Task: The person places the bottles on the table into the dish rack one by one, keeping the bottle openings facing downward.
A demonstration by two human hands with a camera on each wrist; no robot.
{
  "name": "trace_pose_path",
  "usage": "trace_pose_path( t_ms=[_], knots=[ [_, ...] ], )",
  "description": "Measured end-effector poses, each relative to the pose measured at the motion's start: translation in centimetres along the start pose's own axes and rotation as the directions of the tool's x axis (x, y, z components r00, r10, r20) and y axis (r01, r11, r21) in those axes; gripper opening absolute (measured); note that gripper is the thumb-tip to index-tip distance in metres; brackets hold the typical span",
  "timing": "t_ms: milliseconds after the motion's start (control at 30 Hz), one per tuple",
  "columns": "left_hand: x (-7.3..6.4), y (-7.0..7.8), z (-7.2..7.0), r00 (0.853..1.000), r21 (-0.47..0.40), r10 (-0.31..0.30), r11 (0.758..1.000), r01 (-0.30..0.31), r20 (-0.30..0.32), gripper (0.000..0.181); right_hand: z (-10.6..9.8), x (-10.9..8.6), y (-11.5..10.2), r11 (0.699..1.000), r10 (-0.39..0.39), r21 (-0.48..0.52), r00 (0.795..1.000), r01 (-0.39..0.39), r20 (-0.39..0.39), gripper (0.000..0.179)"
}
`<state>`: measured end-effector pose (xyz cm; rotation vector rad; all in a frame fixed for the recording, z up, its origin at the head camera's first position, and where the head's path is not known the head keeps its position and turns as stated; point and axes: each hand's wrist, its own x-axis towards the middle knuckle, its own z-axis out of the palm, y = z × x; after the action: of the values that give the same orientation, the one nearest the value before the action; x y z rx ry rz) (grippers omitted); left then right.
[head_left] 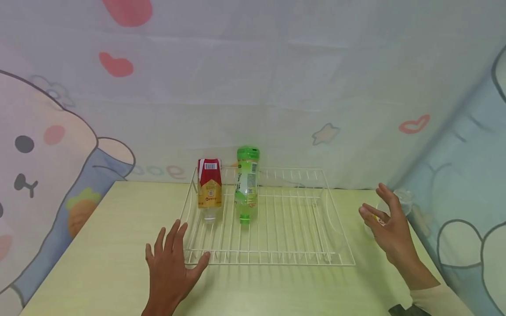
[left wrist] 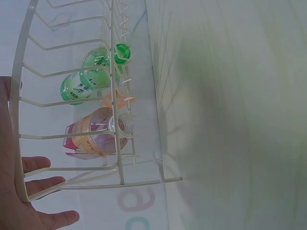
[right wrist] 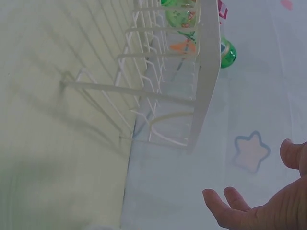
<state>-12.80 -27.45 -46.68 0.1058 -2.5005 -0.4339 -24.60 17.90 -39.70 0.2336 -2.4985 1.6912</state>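
Observation:
A white wire rack (head_left: 304,264) stands on the table. In its left part a bottle with a red and gold label (head_left: 210,184) and a green bottle (head_left: 247,184) lean with their necks down. My left hand (head_left: 170,263) is at the rack's front left corner, fingers spread and thumb over the front rim. In the left wrist view its fingers (left wrist: 48,186) show behind the rack's wires. To the right of the rack, my right hand (head_left: 391,235) is raised with loosely bent fingers and a gap between thumb and fingers. It partly hides a clear plastic container (head_left: 404,198) behind it.
The pale table (head_left: 99,245) runs back to a wall hung with a printed cloth (head_left: 276,87). A second printed cloth (head_left: 466,175) hangs along the right side, close to the clear container.

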Motion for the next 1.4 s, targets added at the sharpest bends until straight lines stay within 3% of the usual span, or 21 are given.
trace_pose_path(
  t_ms=[267, 467, 600, 833, 1100, 1400],
  knots=[
    [-0.2, -0.2, -0.1, 1.000, -0.005, 0.005, 1.000, -0.005, -0.008, 0.081, -1.2, -1.0, 1.0, 0.995, 0.101, 0.008, 0.990, -0.101, -0.098, 0.082],
    [-0.2, -0.3, -0.1, 1.000, -0.011, 0.006, 1.000, -0.006, -0.010, 0.081, -1.5, -1.3, 1.6, 0.980, 0.183, -0.026, 0.950, -0.196, -0.254, 0.085],
    [-0.1, -0.3, -0.2, 1.000, -0.015, 0.007, 1.000, -0.007, -0.014, 0.081, -1.8, -1.5, 2.1, 0.971, 0.223, -0.017, 0.926, -0.239, -0.304, 0.086],
    [-0.1, -0.1, -0.1, 1.000, -0.010, 0.005, 1.000, -0.005, -0.005, 0.082, -2.4, -1.8, 3.1, 0.958, 0.266, -0.016, 0.912, -0.285, -0.311, 0.090],
    [-0.1, -0.1, -0.1, 1.000, 0.002, 0.007, 1.000, -0.007, -0.010, 0.082, -2.5, -1.3, 4.7, 0.915, 0.392, 0.037, 0.866, -0.401, -0.312, 0.107],
    [0.0, 0.0, -0.1, 1.000, 0.002, 0.009, 1.000, -0.009, -0.009, 0.082, -2.4, -0.9, 7.1, 0.904, 0.407, 0.012, 0.853, -0.426, -0.326, 0.107]
  ],
)
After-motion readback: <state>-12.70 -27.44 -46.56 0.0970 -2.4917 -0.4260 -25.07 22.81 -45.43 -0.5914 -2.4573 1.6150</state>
